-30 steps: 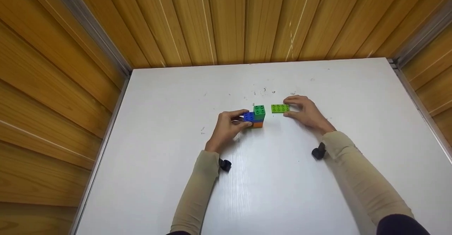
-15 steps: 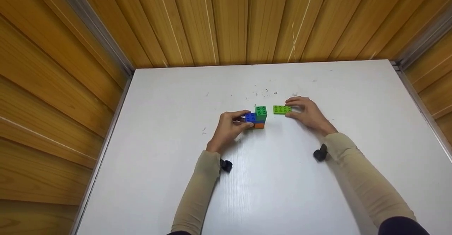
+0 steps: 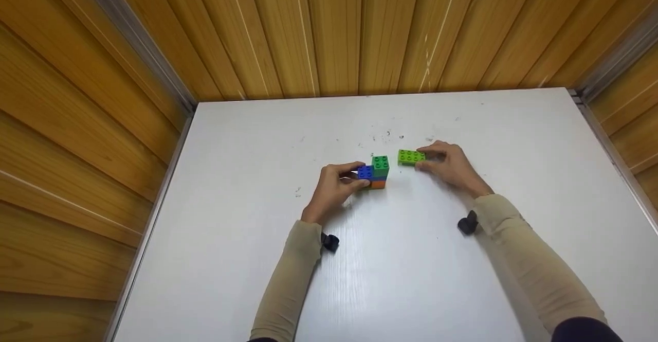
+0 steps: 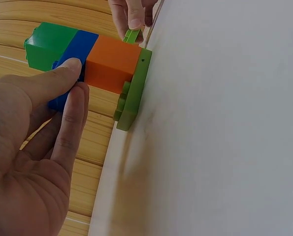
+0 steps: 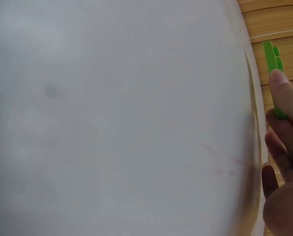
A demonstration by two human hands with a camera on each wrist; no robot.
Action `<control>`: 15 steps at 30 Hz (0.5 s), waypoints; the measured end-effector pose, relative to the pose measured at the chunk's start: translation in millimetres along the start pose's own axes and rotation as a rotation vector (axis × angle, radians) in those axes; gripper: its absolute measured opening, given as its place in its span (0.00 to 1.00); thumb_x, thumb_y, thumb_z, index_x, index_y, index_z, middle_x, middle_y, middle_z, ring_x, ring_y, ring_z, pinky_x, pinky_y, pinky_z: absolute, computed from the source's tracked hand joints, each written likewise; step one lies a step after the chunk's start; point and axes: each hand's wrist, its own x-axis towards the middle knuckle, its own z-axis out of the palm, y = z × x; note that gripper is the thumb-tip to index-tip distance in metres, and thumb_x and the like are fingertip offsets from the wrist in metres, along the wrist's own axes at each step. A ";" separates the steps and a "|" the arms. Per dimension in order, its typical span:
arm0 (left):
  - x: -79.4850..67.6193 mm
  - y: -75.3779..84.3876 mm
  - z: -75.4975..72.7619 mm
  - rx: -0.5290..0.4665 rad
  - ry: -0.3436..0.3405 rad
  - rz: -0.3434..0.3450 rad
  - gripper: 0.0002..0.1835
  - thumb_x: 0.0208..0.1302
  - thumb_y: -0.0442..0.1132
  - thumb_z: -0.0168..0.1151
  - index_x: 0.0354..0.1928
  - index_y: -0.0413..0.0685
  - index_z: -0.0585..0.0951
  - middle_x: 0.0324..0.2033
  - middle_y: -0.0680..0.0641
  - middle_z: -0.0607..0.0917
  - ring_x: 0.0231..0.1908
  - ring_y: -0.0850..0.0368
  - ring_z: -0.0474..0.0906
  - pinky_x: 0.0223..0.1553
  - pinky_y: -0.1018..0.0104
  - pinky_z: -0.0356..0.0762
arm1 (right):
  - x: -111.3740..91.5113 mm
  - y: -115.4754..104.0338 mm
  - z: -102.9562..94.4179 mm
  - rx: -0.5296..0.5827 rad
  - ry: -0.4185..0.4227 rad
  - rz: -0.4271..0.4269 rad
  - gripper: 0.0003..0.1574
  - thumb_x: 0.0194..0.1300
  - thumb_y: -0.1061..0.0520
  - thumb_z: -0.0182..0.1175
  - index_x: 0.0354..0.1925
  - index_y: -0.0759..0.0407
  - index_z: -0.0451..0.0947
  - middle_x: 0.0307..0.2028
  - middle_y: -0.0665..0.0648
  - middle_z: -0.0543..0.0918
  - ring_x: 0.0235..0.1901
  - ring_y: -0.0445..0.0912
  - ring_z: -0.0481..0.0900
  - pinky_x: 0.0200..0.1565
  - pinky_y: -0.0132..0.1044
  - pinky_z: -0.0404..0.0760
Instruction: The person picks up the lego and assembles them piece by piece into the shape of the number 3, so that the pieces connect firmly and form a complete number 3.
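My left hand [image 3: 331,187] pinches the blue brick [image 3: 364,172] of a small stack between thumb and fingers. The left wrist view shows the stack's order: a green brick [image 4: 50,46] on top, then blue, then an orange brick [image 4: 112,61], and a lime flat brick [image 4: 135,91] at the bottom, with studs bare on one side. To the right, my right hand [image 3: 450,164] grips another lime flat brick [image 3: 409,157] by its right end, studs up, apart from the stack. The right wrist view has this lime brick [image 5: 271,56] between thumb and fingers.
A white table [image 3: 247,259] lies under both hands, with dark scuff marks beyond the bricks. Wood-look panels [image 3: 334,33] rise behind its far edge and at both sides. A small black camera [image 3: 467,223] sits at the right wrist, another at the left.
The lime brick in my right hand has risen slightly and tilted, so its front side now shows. My left hand and the stack hold still.
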 end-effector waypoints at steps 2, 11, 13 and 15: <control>0.2 0.4 0.1 -0.005 0.000 0.002 0.25 0.66 0.36 0.77 0.64 0.43 0.86 0.54 0.42 0.90 0.50 0.56 0.89 0.52 0.69 0.88 | -0.4 -3.4 -0.8 -0.003 -0.002 0.003 0.26 0.67 0.51 0.76 0.61 0.56 0.87 0.53 0.60 0.87 0.61 0.55 0.78 0.74 0.58 0.67; 0.5 0.8 0.9 -0.010 0.009 -0.016 0.25 0.65 0.35 0.78 0.64 0.44 0.86 0.54 0.42 0.90 0.50 0.55 0.89 0.51 0.68 0.88 | 0.1 -24.9 -7.8 0.005 -0.006 -0.039 0.25 0.68 0.54 0.75 0.61 0.57 0.87 0.54 0.63 0.86 0.63 0.59 0.79 0.72 0.62 0.72; 0.6 0.8 1.0 -0.006 0.010 -0.013 0.25 0.65 0.35 0.78 0.64 0.44 0.86 0.54 0.42 0.90 0.50 0.56 0.89 0.51 0.68 0.88 | 0.4 -30.6 -9.2 0.010 0.001 -0.058 0.24 0.68 0.54 0.75 0.61 0.57 0.87 0.52 0.63 0.87 0.61 0.59 0.80 0.71 0.62 0.73; 0.9 1.3 1.0 -0.002 0.010 -0.007 0.25 0.64 0.35 0.78 0.63 0.44 0.86 0.54 0.42 0.90 0.49 0.56 0.89 0.51 0.68 0.88 | 0.2 -36.9 -10.6 0.018 0.010 -0.075 0.24 0.68 0.54 0.76 0.60 0.58 0.88 0.50 0.62 0.88 0.60 0.58 0.81 0.69 0.62 0.75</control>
